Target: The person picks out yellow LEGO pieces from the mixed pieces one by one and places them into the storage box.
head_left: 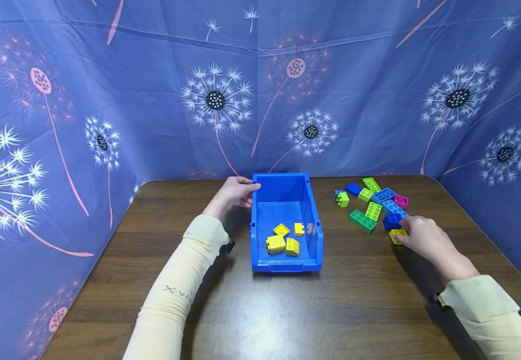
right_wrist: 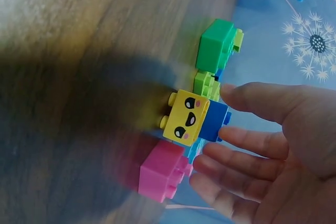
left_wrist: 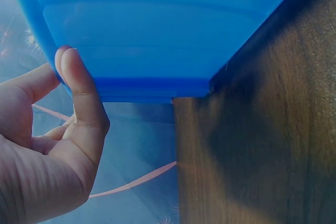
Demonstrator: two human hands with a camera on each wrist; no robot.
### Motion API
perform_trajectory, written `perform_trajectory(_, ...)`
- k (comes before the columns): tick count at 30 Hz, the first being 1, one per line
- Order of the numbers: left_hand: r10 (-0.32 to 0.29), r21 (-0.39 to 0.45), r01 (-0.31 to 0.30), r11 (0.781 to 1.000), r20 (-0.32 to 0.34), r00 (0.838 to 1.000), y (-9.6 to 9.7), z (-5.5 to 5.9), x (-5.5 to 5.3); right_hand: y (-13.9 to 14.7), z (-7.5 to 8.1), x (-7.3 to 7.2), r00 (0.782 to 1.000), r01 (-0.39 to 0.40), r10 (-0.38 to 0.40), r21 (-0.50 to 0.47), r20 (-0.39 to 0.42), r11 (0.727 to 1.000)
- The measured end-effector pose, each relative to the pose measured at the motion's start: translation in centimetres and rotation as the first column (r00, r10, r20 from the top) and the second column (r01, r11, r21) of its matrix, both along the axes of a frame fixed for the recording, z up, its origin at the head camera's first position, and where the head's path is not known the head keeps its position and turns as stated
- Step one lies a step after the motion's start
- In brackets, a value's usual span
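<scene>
A blue plastic bin (head_left: 279,207) stands on the table, its low side facing me, with several yellow toy bricks (head_left: 276,244) inside. My left hand (head_left: 236,191) pinches the bin's left rim near the far corner; in the left wrist view, thumb and fingers meet over the bin wall (left_wrist: 147,35). At the right, my right hand (head_left: 427,241) is at a yellow brick (head_left: 397,236) by the near end of a loose brick group. In the right wrist view, this yellow brick (right_wrist: 185,118) shows a printed smiling face, and a blue brick (right_wrist: 214,121) lies behind it. The fingers (right_wrist: 252,140) are spread, not closed round it.
Green (head_left: 362,221), lime (head_left: 373,211), blue (head_left: 384,195) and magenta (head_left: 401,201) bricks lie loosely grouped to the bin's right. A patterned blue cloth (head_left: 260,90) hangs behind the brown wooden table (head_left: 355,300) and along its sides.
</scene>
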State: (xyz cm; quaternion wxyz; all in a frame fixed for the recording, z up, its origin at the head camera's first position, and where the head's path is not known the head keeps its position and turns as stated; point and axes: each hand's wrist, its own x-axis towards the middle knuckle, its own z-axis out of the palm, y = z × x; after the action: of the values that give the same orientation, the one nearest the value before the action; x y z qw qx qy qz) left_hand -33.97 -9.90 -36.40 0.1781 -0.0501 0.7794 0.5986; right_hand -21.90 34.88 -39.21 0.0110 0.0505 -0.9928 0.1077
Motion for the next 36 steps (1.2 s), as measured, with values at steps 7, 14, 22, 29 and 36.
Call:
perform_trajectory(7,-0.006,0.006,0.006,1.000,0.000,1.000,-0.01,-0.04,-0.09,-0.18,-0.26,-0.43,0.999,0.011,-0.011,0.005,0.033,1.000)
perform_trajectory(14,-0.005,0.007,0.005,1.000,0.004,1.000,-0.03,-0.03,-0.09,-0.25,-0.31,-0.83,0.998,0.001,-0.002,0.013,0.065,1.000)
perform_trajectory(22,-0.009,0.015,0.009,1.000,-0.002,1.000,-0.04,-0.16,-0.20,-0.34,-0.68,-0.81,0.996,-0.029,0.026,0.037,0.084,0.999)
perform_trajectory(29,-0.007,0.006,0.007,1.000,-0.009,1.000,0.02,-0.09,-0.16,-0.25,-0.83,-0.78,0.997,-0.055,0.051,0.060,0.065,0.997)
perform_trajectory(36,-0.003,-0.004,0.003,1.000,-0.004,1.000,-0.01,-0.02,-0.07,-0.28,-0.78,-0.69,0.997,-0.062,0.060,0.053,0.039,0.997)
